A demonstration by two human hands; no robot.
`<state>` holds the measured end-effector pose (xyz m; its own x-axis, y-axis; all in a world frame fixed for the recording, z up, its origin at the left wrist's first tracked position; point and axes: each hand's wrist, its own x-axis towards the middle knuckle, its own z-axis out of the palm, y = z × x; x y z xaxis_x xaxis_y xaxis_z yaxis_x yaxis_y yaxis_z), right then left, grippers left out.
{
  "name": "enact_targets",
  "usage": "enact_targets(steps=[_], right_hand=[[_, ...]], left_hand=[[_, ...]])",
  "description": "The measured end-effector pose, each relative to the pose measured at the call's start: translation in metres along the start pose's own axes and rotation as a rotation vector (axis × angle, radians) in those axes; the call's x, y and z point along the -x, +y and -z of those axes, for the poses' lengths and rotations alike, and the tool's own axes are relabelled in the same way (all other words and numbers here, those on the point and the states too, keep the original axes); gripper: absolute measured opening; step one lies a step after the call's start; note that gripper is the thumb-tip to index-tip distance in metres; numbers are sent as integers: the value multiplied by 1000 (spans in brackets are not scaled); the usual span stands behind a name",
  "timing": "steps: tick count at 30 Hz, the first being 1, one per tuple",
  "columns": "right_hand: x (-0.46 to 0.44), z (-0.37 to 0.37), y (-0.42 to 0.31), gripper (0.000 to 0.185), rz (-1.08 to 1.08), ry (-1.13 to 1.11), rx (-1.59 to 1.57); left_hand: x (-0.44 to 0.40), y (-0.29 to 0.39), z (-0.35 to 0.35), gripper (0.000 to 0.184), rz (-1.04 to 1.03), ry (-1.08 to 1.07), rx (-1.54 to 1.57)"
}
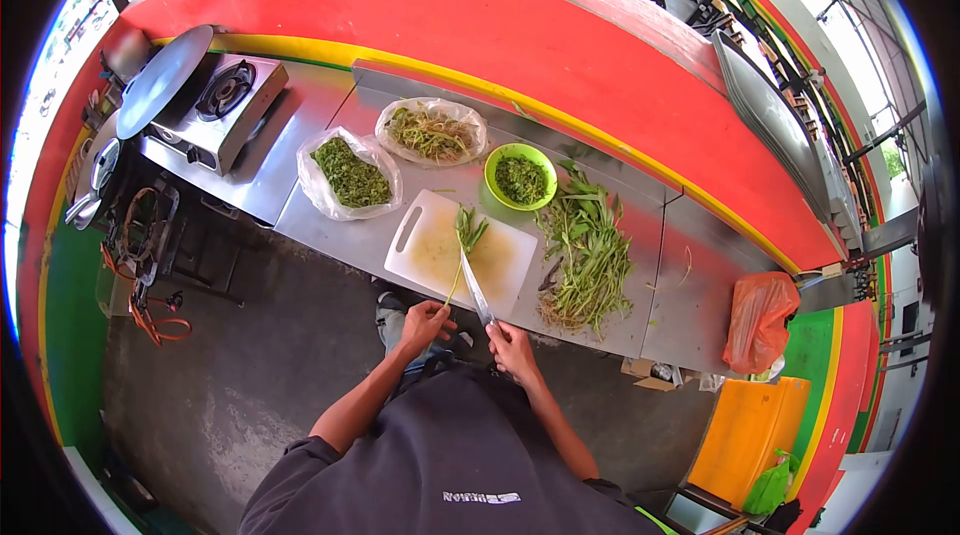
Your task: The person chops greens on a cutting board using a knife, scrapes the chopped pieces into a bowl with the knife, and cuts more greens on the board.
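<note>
Grasps a leafy stalk [470,232] in the fingers of the left hand [424,325], leaves over the white cutting board [508,280] on the table [325,231]. Clenches a knife [477,289] by the handle in the fingers of the right hand [513,351], tip near the leaves. Has loose greens [590,255] right of the board.

cutting board [428,273]: 1 | knife [475,287]: 1 | green bowl [489,176]: 1 | clear filled bags [313,182]: 2 | orange bag [760,318], right: 1 | stove [222,113], left: 1 | loose greens heap [590,253], right: 1 | hands [426,324]: 2
</note>
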<state>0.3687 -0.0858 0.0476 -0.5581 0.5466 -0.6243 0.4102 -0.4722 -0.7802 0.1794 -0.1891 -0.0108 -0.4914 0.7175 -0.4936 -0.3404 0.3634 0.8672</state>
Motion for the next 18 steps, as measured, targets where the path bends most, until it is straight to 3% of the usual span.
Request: enact_targets(steps=[6, 18], right_hand=[[2, 2, -2, 23, -51, -16, -62], [-1, 4, -3, 23, -102, -68, -103]], left_hand=[[-1, 2, -2, 32, 82, -25, 91], [-6, -8, -10, 31, -32, 7, 57]])
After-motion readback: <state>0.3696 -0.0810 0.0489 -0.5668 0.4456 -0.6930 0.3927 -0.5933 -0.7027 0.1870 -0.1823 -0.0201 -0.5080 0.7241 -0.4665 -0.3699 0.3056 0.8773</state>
